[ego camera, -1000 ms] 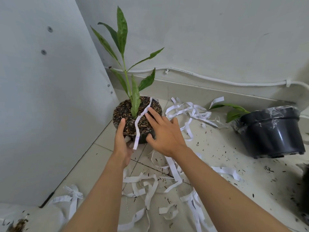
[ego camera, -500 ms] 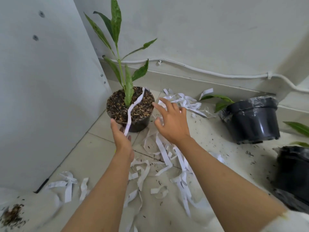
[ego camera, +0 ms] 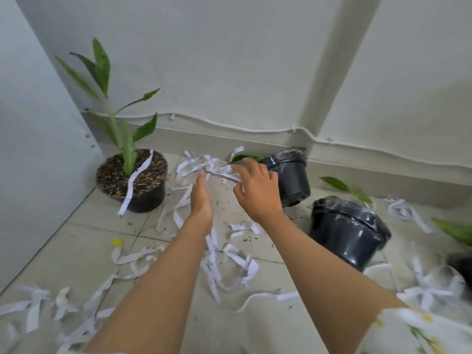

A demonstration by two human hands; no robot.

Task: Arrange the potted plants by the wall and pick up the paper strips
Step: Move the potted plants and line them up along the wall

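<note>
Both hands, left [ego camera: 201,198] and right [ego camera: 256,191], fingers loosely spread, hovered at tangled white paper strips [ego camera: 204,166]; contact unclear. Upright black potted plant [ego camera: 132,178] stood left.

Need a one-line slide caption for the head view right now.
Both hands, left and right, reach toward a tangle of paper strips between the upright potted plant and two tipped black pots.

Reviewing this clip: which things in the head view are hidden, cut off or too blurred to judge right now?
- Tipped pot by the wall: its plant is mostly behind the right hand.
- Dark pot at the right edge: cut off by the frame.
- Paper strips at lower left: motion blur, no count possible.
- Left hand: seen edge-on, so contact with the strip pile is unclear.
</note>
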